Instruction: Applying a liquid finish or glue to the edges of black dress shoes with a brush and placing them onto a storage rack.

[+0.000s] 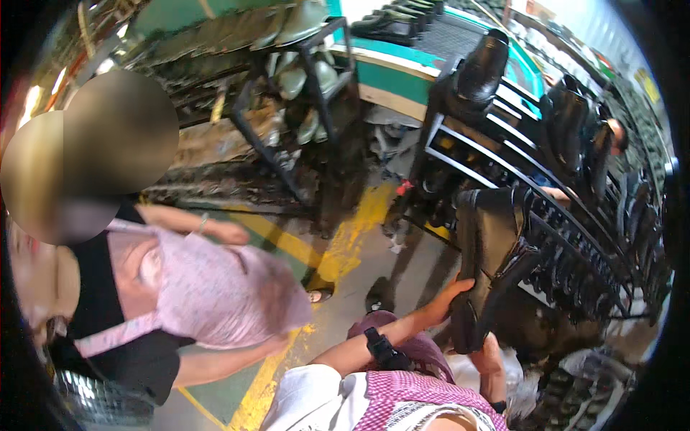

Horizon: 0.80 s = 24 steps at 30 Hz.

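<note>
1. Left hand point(449, 298): fingers spread flat against the side of a tall black boot point(485, 258), near its sole; grip apart, pressing rather than clamping, apparently to steady it. Black band on the wrist.
2. Right hand point(489, 359): low under the sole end of the boot, propping it from below; fingers hidden, so cannot tell whether closed on it.
3. Black boot: held tilted, sole toward the body, shaft leaning up and away onto the black metal rack point(568, 237), likely angled to meet the rack's rails.
4. Pink checked garment point(424, 399): at the lower edge, below both forearms.
5. Co-worker in pale pink apron point(208, 287): to the left, bent forward, one arm out; well apart from the boot.
6. Concrete floor point(388, 266): yellow painted lines running between co-worker and rack.
7. Rack, upper rails: further black boots point(481, 68) stood upright, toes outward.
8. Second rack point(302, 79): farther back, left of centre, holding greenish soles or boots; details blurred.
9. Teal bench point(402, 75): farthest, dark shoes lined along the top.
</note>
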Each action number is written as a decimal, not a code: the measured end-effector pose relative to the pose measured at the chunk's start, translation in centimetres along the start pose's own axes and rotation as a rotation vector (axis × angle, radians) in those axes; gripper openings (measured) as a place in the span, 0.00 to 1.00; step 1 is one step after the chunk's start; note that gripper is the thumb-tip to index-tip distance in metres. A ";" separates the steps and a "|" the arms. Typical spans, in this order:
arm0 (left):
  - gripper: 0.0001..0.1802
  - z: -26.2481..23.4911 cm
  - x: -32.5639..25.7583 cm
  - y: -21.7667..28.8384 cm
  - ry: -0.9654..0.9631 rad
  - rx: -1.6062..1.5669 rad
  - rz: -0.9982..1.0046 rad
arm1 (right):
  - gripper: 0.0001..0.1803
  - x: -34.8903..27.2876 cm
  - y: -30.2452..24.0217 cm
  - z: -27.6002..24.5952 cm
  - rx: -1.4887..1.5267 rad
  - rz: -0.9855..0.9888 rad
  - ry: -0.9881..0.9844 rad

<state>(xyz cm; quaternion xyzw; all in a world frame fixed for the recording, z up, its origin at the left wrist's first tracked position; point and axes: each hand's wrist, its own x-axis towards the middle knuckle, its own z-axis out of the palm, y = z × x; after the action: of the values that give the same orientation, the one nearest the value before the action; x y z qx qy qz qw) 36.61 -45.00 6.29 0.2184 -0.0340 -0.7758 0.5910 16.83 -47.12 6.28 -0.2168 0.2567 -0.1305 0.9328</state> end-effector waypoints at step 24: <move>0.42 3.8 -6.6 -10.6 0.292 0.633 0.149 | 0.09 -7.9 -2.9 3.0 -1.890 -1.170 0.476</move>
<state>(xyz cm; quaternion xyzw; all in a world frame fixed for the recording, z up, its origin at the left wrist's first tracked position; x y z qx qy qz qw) 26.98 -36.44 8.36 0.4963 -0.2037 -0.6421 0.5476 11.49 -45.85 13.27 -0.8899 0.2825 -0.3378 0.1192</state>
